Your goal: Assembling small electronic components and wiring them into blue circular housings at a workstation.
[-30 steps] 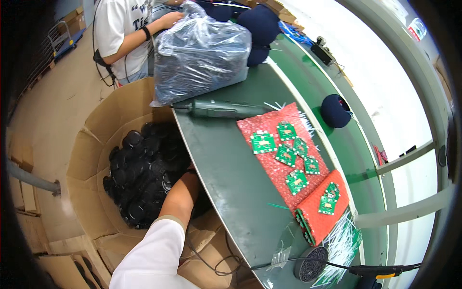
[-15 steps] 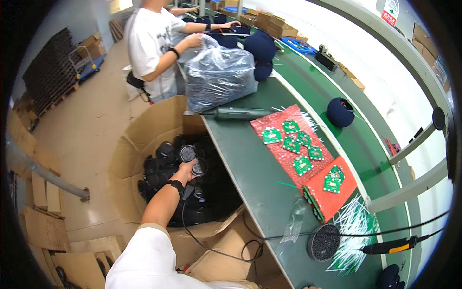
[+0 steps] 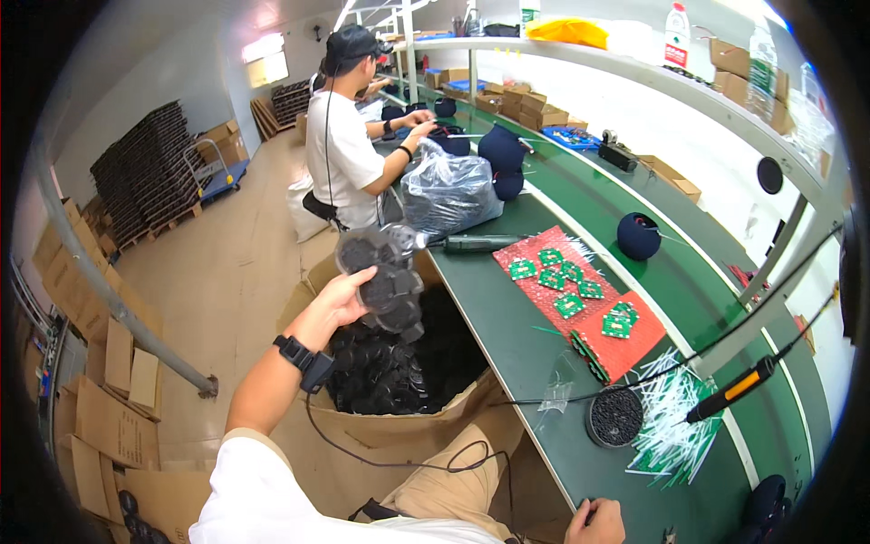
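My left hand point(image 3: 343, 297) is closed on several round black plastic parts point(image 3: 390, 288), joined or bunched together, each with a clear or shiny rim. It holds them above a large open cardboard box point(image 3: 435, 422). More black plastic parts point(image 3: 372, 372) fill the box. At the lower edge, my right hand point(image 3: 596, 523) rests by the near edge of the green workbench point(image 3: 489, 326) with its fingers curled in. A dark spot shows within those fingers, but whether it is a thing or shadow is hidden.
On the bench lie green circuit boards point(image 3: 569, 272) on red bubble wrap, white sticks point(image 3: 675, 426), a round tub of black granules point(image 3: 614, 417) and a soldering iron point(image 3: 732, 392). A co-worker point(image 3: 344, 145) stands beyond, beside a plastic bag point(image 3: 451, 195). A metal post point(image 3: 127, 308) rises at left.
My left hand has come up out of the box with the black plastic parts. My view has tilted upward. More of my right hand shows, and the co-worker's hand has left the bag.
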